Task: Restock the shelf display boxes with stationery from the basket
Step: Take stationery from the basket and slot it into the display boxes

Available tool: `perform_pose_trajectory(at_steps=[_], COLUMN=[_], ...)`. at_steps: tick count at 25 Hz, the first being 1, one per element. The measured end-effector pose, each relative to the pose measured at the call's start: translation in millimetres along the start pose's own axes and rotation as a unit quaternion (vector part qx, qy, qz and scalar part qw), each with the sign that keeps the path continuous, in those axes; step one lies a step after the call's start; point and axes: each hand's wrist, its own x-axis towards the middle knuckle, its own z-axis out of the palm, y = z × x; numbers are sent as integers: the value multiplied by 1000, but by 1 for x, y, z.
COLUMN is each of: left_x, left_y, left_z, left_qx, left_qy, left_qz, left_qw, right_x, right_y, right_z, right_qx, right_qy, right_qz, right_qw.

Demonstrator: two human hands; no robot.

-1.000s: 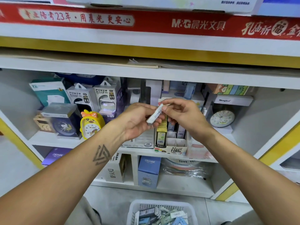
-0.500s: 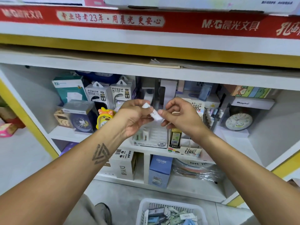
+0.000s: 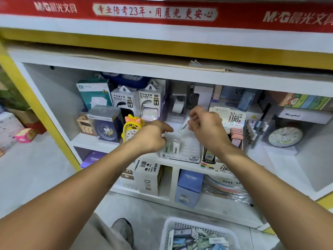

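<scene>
Head view shows our right hand (image 3: 207,130) pinching a small white lead case (image 3: 183,126) by its upper end, tilted above the white display box (image 3: 187,150) on the shelf (image 3: 100,141); our left hand (image 3: 151,136) hovers just beside it, fingers loosely curled, holding nothing we can see; half a second ago both hands pinched the case between them, and now the left has let go and the case sits lower, nearer the box; two slim cases already stand upright in the box's ribbed slots; the white plastic mesh basket (image 3: 169,230) of flat rectangular packs rests on the floor below.
</scene>
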Motion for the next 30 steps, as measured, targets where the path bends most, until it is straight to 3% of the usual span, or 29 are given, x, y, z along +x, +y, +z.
perform_pose_trajectory(at_steps=[3, 7, 12, 19, 23, 26, 28, 30], left_x=[-7, -10, -12, -13, -13, -18, -29, -40], left_y=[-3, -1, 4, 7, 12, 23, 35, 43], left_z=[2, 6, 6, 5, 4, 9, 20, 41], left_qx=[91, 171, 190, 191, 170, 118, 91, 102], left_qy=[-42, -96, -119, -131, -75, 8, -21, -117], left_qz=[75, 101, 92, 82, 82, 87, 92, 88], left_qw=[992, 975, 970, 969, 979, 989, 991, 984], right_x=[-2, -7, -11, -12, -12, -27, -52, -83], right_y=[-3, -5, -4, -8, -19, -24, -21, -9], right_z=[12, 22, 28, 31, 16, -6, -22, -29], right_qx=[-74, -112, -111, -196, -155, -84, -55, -94], right_qy=[-46, -88, -101, -164, -105, -85, -111, -192], right_qz=[-34, -40, -36, -19, -27, 36, 58, 38], right_qw=[996, 989, 988, 967, 982, 992, 991, 976])
